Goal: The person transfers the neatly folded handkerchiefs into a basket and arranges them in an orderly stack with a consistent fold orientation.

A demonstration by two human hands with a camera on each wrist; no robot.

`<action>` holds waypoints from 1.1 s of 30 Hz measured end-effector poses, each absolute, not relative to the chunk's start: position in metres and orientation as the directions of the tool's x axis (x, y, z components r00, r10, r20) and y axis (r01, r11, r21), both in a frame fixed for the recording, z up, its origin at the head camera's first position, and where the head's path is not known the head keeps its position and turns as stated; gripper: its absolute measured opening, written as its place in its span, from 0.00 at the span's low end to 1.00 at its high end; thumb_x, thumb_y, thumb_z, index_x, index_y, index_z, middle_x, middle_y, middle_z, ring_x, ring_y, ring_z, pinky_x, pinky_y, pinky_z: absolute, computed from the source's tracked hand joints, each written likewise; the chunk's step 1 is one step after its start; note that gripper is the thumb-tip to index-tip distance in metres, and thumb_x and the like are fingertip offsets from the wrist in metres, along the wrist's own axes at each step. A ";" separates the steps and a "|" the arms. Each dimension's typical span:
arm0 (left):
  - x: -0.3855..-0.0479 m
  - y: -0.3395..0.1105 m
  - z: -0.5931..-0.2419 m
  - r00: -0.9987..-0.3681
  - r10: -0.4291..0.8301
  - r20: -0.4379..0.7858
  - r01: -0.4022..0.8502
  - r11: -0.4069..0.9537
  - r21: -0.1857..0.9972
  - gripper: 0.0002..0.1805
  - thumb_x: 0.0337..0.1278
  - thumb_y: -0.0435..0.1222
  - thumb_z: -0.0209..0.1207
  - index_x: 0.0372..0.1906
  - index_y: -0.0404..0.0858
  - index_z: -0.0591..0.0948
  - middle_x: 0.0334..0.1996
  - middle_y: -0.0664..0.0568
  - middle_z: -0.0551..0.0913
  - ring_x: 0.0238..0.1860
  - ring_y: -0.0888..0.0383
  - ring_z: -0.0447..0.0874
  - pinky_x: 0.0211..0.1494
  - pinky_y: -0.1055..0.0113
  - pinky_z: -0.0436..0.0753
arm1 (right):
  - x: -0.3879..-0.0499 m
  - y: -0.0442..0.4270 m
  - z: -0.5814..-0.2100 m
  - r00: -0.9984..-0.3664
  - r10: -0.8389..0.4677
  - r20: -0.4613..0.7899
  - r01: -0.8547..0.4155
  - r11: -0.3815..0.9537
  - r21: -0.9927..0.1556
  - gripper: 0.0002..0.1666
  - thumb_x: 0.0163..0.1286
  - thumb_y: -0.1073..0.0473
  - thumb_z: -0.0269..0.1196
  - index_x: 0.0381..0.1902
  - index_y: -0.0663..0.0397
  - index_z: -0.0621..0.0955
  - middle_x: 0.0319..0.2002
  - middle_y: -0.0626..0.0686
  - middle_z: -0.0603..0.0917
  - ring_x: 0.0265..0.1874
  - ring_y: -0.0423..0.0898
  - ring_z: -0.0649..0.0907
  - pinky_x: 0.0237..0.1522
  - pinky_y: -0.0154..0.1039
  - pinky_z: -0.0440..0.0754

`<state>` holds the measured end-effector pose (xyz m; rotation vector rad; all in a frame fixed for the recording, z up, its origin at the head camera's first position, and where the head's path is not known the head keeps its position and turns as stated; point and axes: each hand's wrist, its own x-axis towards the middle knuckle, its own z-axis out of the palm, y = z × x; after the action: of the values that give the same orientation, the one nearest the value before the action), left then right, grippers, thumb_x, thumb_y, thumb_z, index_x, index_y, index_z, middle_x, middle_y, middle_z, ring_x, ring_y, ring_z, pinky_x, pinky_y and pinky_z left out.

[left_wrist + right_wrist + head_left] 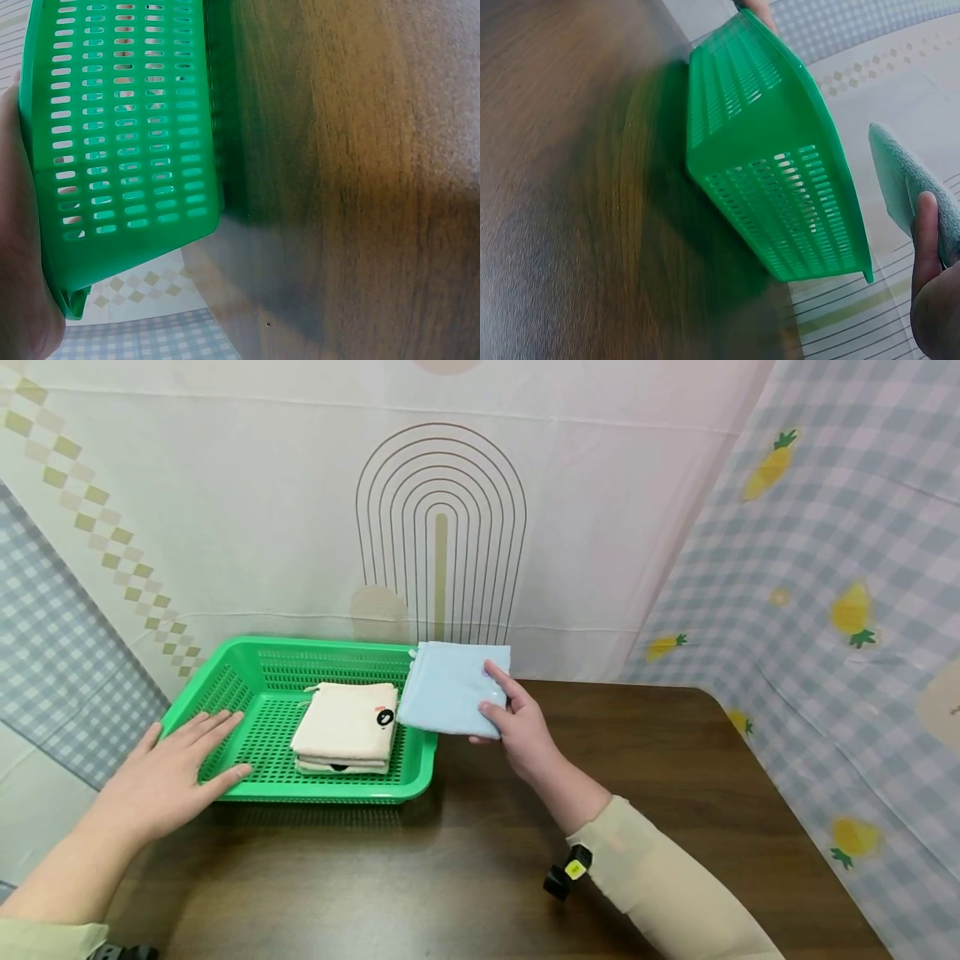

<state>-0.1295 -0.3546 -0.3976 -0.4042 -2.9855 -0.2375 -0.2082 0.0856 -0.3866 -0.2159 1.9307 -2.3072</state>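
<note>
A folded light-blue towel (452, 689) is pinched by its right side in my right hand (525, 731), thumb on top. It hangs over the right rim of a green plastic basket (322, 792). In the right wrist view the towel (907, 180) stays above the basket's rim, apart from it. Folded cream towels (348, 722) lie stacked inside the basket, a black round print on the top one. My left hand (168, 777) rests over the basket's left end with fairly straight fingers. The left wrist view shows that hand (22, 232) against the rim.
The basket stands on a dark wooden table (480, 860) close to a pale curtain (300, 510) with an arch pattern. A blue checked cloth (795, 568) with pineapple prints hangs along the right side.
</note>
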 end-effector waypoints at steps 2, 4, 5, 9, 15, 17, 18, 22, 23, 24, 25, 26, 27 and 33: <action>-0.130 -0.355 -0.398 -0.956 0.256 0.142 0.275 0.952 0.135 0.46 0.66 0.61 0.53 0.80 0.48 0.50 0.73 0.35 0.62 0.73 0.34 0.56 0.73 0.43 0.21 | -0.209 0.081 -0.387 -0.982 -0.186 0.025 0.009 -0.177 -0.984 0.36 0.72 0.72 0.55 0.74 0.41 0.69 0.71 0.58 0.62 0.52 0.55 0.77 0.27 0.39 0.87; -0.130 -0.355 -0.398 -0.956 0.257 0.144 0.276 0.952 0.135 0.46 0.66 0.61 0.53 0.80 0.48 0.50 0.73 0.35 0.61 0.73 0.35 0.56 0.73 0.43 0.21 | -0.209 0.076 -0.387 -0.983 -0.185 0.020 0.013 -0.177 -0.984 0.36 0.72 0.73 0.55 0.73 0.41 0.69 0.70 0.58 0.62 0.51 0.55 0.78 0.27 0.39 0.87; -0.130 -0.356 -0.398 -0.956 0.257 0.143 0.276 0.951 0.137 0.46 0.66 0.61 0.53 0.80 0.48 0.50 0.73 0.35 0.61 0.73 0.35 0.56 0.73 0.43 0.21 | -0.209 0.074 -0.387 -0.982 -0.186 0.020 0.014 -0.176 -0.984 0.36 0.72 0.73 0.55 0.73 0.41 0.69 0.70 0.59 0.63 0.51 0.55 0.78 0.27 0.40 0.87; -0.129 -0.356 -0.399 -0.955 0.258 0.143 0.277 0.951 0.137 0.46 0.66 0.61 0.53 0.80 0.48 0.50 0.73 0.35 0.62 0.73 0.35 0.56 0.73 0.43 0.21 | -0.208 0.066 -0.386 -0.981 -0.194 0.009 0.026 -0.175 -0.984 0.36 0.72 0.73 0.56 0.73 0.41 0.69 0.70 0.59 0.63 0.50 0.55 0.78 0.27 0.40 0.87; -0.129 -0.355 -0.398 -0.957 0.254 0.143 0.273 0.952 0.140 0.46 0.66 0.61 0.53 0.80 0.48 0.50 0.73 0.36 0.61 0.73 0.35 0.56 0.73 0.43 0.21 | -0.209 0.056 -0.385 -0.977 -0.211 0.002 0.032 -0.153 -0.988 0.36 0.72 0.72 0.56 0.73 0.38 0.70 0.71 0.58 0.62 0.51 0.56 0.79 0.30 0.43 0.88; -0.129 -0.354 -0.398 -0.957 0.254 0.142 0.273 0.952 0.139 0.46 0.66 0.61 0.53 0.80 0.48 0.50 0.74 0.36 0.61 0.73 0.35 0.55 0.73 0.44 0.21 | -0.210 0.053 -0.385 -0.976 -0.216 0.000 0.032 -0.148 -0.988 0.37 0.72 0.72 0.56 0.73 0.37 0.69 0.71 0.58 0.63 0.51 0.56 0.79 0.31 0.45 0.88; -0.129 -0.354 -0.398 -0.957 0.253 0.141 0.272 0.952 0.138 0.46 0.66 0.61 0.53 0.80 0.48 0.50 0.74 0.36 0.61 0.73 0.35 0.55 0.73 0.44 0.21 | -0.210 0.052 -0.386 -0.976 -0.217 0.001 0.031 -0.145 -0.989 0.37 0.72 0.72 0.56 0.73 0.37 0.69 0.71 0.59 0.63 0.51 0.56 0.80 0.32 0.46 0.88; -0.130 -0.353 -0.397 -0.957 0.252 0.139 0.271 0.953 0.137 0.46 0.66 0.62 0.52 0.81 0.48 0.50 0.74 0.36 0.61 0.73 0.35 0.55 0.73 0.44 0.20 | -0.210 0.046 -0.385 -0.975 -0.220 0.006 0.022 -0.126 -0.992 0.37 0.72 0.72 0.56 0.74 0.37 0.69 0.70 0.60 0.64 0.50 0.56 0.80 0.36 0.52 0.88; -0.130 -0.353 -0.397 -0.958 0.251 0.139 0.270 0.953 0.138 0.46 0.66 0.62 0.52 0.81 0.48 0.50 0.74 0.36 0.61 0.73 0.35 0.55 0.73 0.44 0.21 | -0.210 0.044 -0.384 -0.975 -0.224 0.009 0.019 -0.122 -0.992 0.37 0.72 0.72 0.56 0.74 0.37 0.68 0.70 0.60 0.64 0.50 0.56 0.80 0.36 0.52 0.88; -0.130 -0.353 -0.397 -0.958 0.251 0.139 0.269 0.953 0.138 0.47 0.66 0.62 0.52 0.81 0.48 0.50 0.74 0.36 0.61 0.73 0.35 0.55 0.73 0.44 0.21 | -0.210 0.043 -0.383 -0.974 -0.228 0.011 0.016 -0.119 -0.993 0.37 0.72 0.72 0.56 0.74 0.38 0.68 0.70 0.61 0.64 0.50 0.56 0.80 0.36 0.52 0.88; -0.129 -0.353 -0.396 -0.958 0.250 0.139 0.269 0.953 0.138 0.47 0.65 0.62 0.52 0.80 0.48 0.50 0.74 0.36 0.61 0.73 0.35 0.55 0.73 0.44 0.21 | -0.210 0.041 -0.383 -0.973 -0.229 0.011 0.016 -0.116 -0.993 0.38 0.72 0.72 0.56 0.74 0.37 0.68 0.70 0.60 0.64 0.50 0.56 0.80 0.35 0.51 0.88; -0.129 -0.353 -0.396 -0.958 0.250 0.139 0.269 0.953 0.137 0.47 0.65 0.62 0.52 0.80 0.48 0.50 0.74 0.36 0.61 0.73 0.35 0.56 0.73 0.44 0.21 | -0.210 0.039 -0.382 -0.972 -0.233 0.012 0.015 -0.114 -0.993 0.38 0.72 0.72 0.56 0.74 0.38 0.68 0.70 0.60 0.64 0.50 0.55 0.80 0.34 0.49 0.88; -0.129 -0.353 -0.396 -0.958 0.251 0.139 0.269 0.953 0.136 0.47 0.65 0.62 0.52 0.80 0.48 0.50 0.74 0.36 0.61 0.73 0.35 0.56 0.73 0.43 0.21 | -0.209 0.037 -0.382 -0.972 -0.237 0.013 0.015 -0.115 -0.993 0.38 0.72 0.72 0.56 0.74 0.38 0.68 0.70 0.60 0.64 0.50 0.55 0.80 0.33 0.48 0.88; -0.129 -0.354 -0.397 -0.956 0.255 0.146 0.274 0.952 0.135 0.47 0.65 0.62 0.53 0.80 0.48 0.50 0.73 0.36 0.61 0.73 0.35 0.56 0.73 0.40 0.23 | -0.210 0.024 -0.380 -0.966 -0.258 0.024 0.007 -0.119 -0.993 0.38 0.72 0.72 0.55 0.74 0.37 0.68 0.71 0.59 0.63 0.53 0.57 0.79 0.31 0.45 0.88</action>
<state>-0.1289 -0.3537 -0.3972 -0.4054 -2.9784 -0.2330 -0.2096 0.0243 -0.3798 -0.2837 1.9560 -2.2065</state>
